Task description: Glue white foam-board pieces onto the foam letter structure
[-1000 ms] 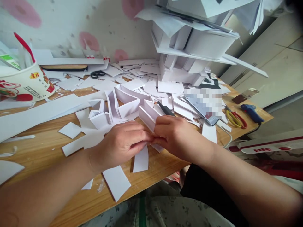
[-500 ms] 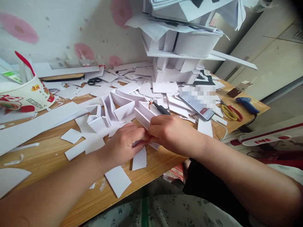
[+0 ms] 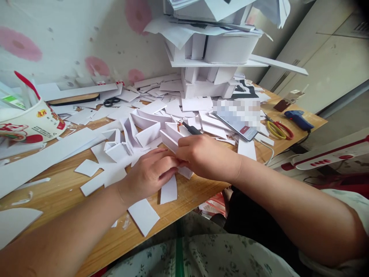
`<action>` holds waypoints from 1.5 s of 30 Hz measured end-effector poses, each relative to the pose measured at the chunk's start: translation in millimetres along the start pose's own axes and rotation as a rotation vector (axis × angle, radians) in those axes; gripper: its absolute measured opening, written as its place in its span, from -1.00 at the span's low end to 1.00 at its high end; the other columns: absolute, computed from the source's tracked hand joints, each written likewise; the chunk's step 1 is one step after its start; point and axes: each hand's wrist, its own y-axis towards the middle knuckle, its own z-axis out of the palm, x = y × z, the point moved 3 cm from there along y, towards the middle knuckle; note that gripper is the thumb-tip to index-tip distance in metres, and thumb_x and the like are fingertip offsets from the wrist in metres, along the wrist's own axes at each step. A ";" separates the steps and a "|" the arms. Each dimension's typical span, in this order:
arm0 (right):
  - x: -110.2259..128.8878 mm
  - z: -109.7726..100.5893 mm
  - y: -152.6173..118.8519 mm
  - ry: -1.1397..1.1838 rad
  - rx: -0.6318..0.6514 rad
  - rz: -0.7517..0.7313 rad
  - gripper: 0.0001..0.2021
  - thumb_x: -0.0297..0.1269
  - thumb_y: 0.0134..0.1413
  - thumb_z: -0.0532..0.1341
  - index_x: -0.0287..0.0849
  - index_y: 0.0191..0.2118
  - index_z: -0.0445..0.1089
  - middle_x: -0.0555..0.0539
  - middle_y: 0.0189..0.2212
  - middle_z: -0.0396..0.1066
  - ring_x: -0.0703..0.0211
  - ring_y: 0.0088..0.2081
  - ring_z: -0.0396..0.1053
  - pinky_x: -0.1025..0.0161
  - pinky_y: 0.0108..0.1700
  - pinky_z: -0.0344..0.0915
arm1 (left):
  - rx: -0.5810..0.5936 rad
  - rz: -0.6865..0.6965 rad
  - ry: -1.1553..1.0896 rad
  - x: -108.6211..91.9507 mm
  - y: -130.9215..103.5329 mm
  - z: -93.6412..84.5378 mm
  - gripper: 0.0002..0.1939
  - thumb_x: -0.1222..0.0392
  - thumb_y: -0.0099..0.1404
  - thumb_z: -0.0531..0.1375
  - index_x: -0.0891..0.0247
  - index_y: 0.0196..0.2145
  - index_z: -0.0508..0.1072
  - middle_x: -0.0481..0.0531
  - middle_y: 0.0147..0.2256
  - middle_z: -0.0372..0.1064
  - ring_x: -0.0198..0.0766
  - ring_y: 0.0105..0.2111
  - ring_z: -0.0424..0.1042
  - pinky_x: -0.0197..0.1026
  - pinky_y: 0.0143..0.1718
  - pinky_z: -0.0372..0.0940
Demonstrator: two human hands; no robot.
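Note:
Both hands meet near the middle of the view at a folded white board piece [image 3: 170, 139]. My right hand [image 3: 198, 156] has its fingers closed on this piece from the right. From the left, my left hand [image 3: 151, 169] reaches the same spot with fingers bent together; what lies between its fingertips is hidden. Just behind my right hand lies a black pen-like tool [image 3: 191, 129]. Upright bent white board pieces [image 3: 147, 132] stand joined to the left of the held piece. A curved white strip [image 3: 168, 190] lies below my left fingers.
White scraps cover much of the wooden table [image 3: 138, 234]. A layered white model [image 3: 227, 50] stands at the back. A phone [image 3: 238, 121], yellow-red pliers [image 3: 278, 129] and a blue glue gun [image 3: 300, 120] lie right. A paper bucket [image 3: 31, 121] stands left; black scissors [image 3: 111, 101] lie behind.
The view has shifted slightly. My left hand's fingers are lifted and bent a little more at the fingertips of my right hand, which still grips the white piece.

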 end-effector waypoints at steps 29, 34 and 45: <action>-114.5 -18.3 -166.8 0.003 -0.024 0.556 -0.37 -0.65 -0.11 0.12 0.06 0.08 0.43 -0.10 -0.20 0.43 0.11 -0.21 0.40 0.18 -0.15 0.34 | 0.020 -0.039 0.013 14.3 -10.4 5.0 -0.81 0.47 0.31 0.15 0.18 -0.29 0.29 -0.14 -0.33 0.41 -0.36 -0.29 0.41 0.05 0.17 0.13; -141.8 -23.2 -168.3 -0.090 -0.110 0.814 -0.35 -0.19 0.11 0.22 -0.19 0.31 0.13 -0.30 0.14 0.26 -0.18 0.15 0.21 -0.05 0.14 0.19 | -0.049 -0.065 -0.019 14.8 -9.3 6.6 -0.84 0.43 0.32 0.13 0.17 -0.30 0.32 -0.16 -0.34 0.42 -0.38 -0.32 0.41 0.04 0.17 0.12; -175.2 1.5 -109.7 -0.016 -0.104 1.015 -0.30 -0.02 0.16 0.24 -0.17 0.31 0.03 -0.22 0.05 0.33 -0.05 0.02 0.36 -0.08 0.04 0.31 | -0.032 -0.087 0.016 9.2 -5.0 2.0 -0.78 0.47 0.32 0.11 0.12 -0.31 0.33 -0.23 -0.34 0.43 -0.37 -0.28 0.42 0.06 0.25 0.01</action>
